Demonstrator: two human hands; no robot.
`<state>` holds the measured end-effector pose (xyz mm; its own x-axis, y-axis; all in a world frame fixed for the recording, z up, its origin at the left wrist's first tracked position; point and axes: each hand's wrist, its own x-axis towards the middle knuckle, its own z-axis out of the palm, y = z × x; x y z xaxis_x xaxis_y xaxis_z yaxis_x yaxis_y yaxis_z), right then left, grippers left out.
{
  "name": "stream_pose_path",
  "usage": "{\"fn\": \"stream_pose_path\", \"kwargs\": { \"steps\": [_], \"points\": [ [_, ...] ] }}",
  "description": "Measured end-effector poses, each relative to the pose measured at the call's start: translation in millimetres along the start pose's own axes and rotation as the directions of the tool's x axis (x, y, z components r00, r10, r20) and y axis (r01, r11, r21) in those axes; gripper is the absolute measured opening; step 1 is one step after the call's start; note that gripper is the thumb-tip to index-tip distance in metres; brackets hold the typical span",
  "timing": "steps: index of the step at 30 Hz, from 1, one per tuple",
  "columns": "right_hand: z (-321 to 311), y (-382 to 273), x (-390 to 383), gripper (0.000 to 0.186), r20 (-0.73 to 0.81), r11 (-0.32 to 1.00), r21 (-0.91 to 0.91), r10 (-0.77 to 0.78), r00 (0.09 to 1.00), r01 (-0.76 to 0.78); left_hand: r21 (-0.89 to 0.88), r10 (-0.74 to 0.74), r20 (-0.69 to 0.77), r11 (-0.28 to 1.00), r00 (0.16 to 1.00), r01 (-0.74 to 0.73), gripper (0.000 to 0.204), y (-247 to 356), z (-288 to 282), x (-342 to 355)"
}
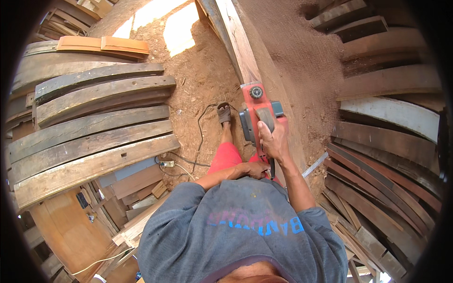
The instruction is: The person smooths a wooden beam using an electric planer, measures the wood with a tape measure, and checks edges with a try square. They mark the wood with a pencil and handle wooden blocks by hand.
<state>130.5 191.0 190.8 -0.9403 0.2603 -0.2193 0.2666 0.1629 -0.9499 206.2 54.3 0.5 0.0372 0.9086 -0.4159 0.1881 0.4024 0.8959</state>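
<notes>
A red electric hand planer [249, 96] with a black front knob rests on a long, narrow wooden board [241, 42], which runs away from me toward the top. My right hand [276, 137] is wrapped around the planer's handle, its thumb lying along the top. Close behind the tool, near its black cord, is my left hand [257, 169]. Its fingers are bent and partly hidden, so what they hold, if anything, does not show. The planer's underside is out of sight against the wood.
Stacked old planks [104, 101] line the left side, with two orange-brown boards [125, 45] on the far pile. More timber [387, 85] is piled along the right. A dark cable [200, 132] and a socket block [167, 163] lie on the dusty floor near my sandalled foot [223, 113].
</notes>
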Motion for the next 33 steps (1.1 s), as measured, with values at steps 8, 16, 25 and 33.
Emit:
{"fn": "stream_pose_path", "kwargs": {
  "steps": [8, 16, 25, 33],
  "points": [
    [7.2, -14.1, 69.2, 0.054, 0.072, 0.999, 0.042, -0.012, 0.997, 0.009, 0.050, -0.166, -0.362, 0.979, 0.917, 0.197, 0.027, -58.5, -26.6, -27.6],
    [21.0, -35.1, 118.5, 0.052, 0.045, 0.996, -0.002, -0.088, 0.995, 0.089, -0.495, -0.591, -0.628, 0.805, 0.507, 0.326, 0.019, -157.2, -58.0, -78.7],
    [28.0, -46.6, 174.7, 0.056, -0.002, 0.986, -0.074, -0.151, 0.989, 0.151, -0.459, -0.441, -0.882, 0.884, -0.165, 0.092, 0.017, -124.4, -189.1, -132.4],
    [35.0, -69.0, 221.2, 0.054, -0.032, 0.981, -0.068, -0.184, 0.982, 0.181, 0.006, 0.123, -0.944, 0.935, -0.306, 0.355, 0.019, -8.0, -305.0, -211.8]
  ]
}}
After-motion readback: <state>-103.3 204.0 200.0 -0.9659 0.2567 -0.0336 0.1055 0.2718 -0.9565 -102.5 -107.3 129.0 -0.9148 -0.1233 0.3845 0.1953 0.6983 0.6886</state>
